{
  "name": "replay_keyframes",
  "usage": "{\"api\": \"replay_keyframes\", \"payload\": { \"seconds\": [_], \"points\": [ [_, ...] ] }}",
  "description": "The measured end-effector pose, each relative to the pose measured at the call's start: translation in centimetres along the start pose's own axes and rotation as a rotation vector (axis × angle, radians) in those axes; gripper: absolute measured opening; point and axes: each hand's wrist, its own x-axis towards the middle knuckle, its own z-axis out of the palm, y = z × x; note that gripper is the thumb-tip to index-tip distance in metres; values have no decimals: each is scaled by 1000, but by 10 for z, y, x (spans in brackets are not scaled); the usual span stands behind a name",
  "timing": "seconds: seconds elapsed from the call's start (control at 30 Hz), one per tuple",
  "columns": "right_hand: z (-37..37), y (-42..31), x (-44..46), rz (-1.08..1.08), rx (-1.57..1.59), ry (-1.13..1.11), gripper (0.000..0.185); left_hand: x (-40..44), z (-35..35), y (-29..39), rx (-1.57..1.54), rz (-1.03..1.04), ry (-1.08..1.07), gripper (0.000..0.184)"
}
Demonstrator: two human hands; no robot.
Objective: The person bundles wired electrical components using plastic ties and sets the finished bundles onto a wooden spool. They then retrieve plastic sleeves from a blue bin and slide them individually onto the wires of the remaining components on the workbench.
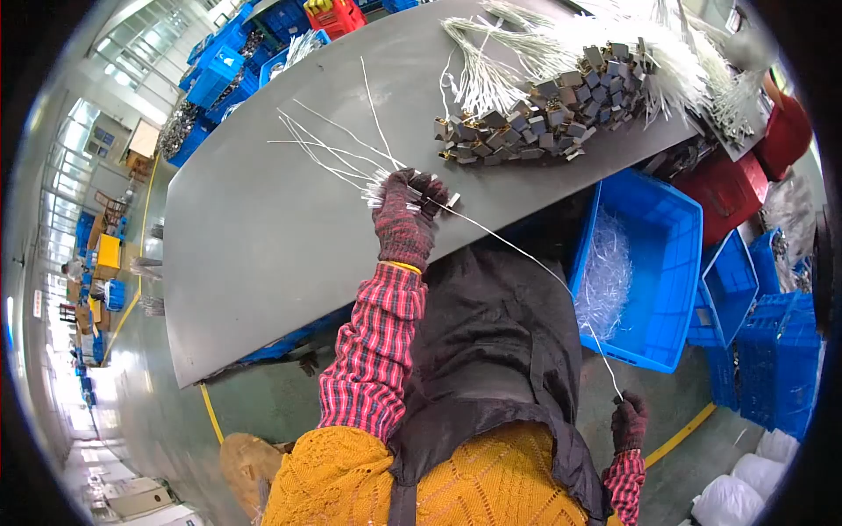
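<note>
My left hand [406, 215], in a dark knitted glove, is closed round several white wires [338, 158] just above the grey table. Their loose ends fan out to the upper left, and short white tips cluster by my fingers. A small metal-coloured piece [453, 201] shows at the fingertips. One long white wire [526, 252] runs from there past the table edge, down to my right hand [629, 421]. That gloved hand, low at the right, is closed on the wire's end. Its fingers are small and partly hidden.
A grey table [254, 237] spans the middle. On it lies a pile of small metal-coloured blocks [544, 123] with white wire bundles [491, 74]. A blue crate [671, 263] holding clear, stringy scraps [605, 272] stands right of my apron [491, 324]. More blue crates [776, 351] and white bags [728, 500] lie beyond.
</note>
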Motion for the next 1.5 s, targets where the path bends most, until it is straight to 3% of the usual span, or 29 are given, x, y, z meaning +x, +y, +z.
{"api": "replay_keyframes", "payload": {
  "seconds": [0.33,0.43,0.63,0.87,0.93,1.07,1.23,1.5],
  "points": [
    [14,-21,-19,-47,-55,-8,23,-10,6,-18,164,149,-76,17],
    [5,-22,-13,0,-99,-153,18,-4,3,-16,101,126,-93,16],
    [9,-40,-8,-32,-65,-195,19,9,1,6,108,283,-1,16],
    [24,-57,-10,8,-112,-236,18,-4,4,5,107,219,-117,16],
    [28,-61,-15,-34,-140,-235,17,8,-2,6,87,203,-44,16],
    [19,-60,-9,-45,-112,-169,16,19,-7,13,83,179,25,18],
    [17,-55,-14,-24,-80,-52,12,17,-9,14,78,191,-35,21],
    [1,-48,-4,-26,-90,-164,19,7,-5,17,198,255,-73,20]
  ]
}}
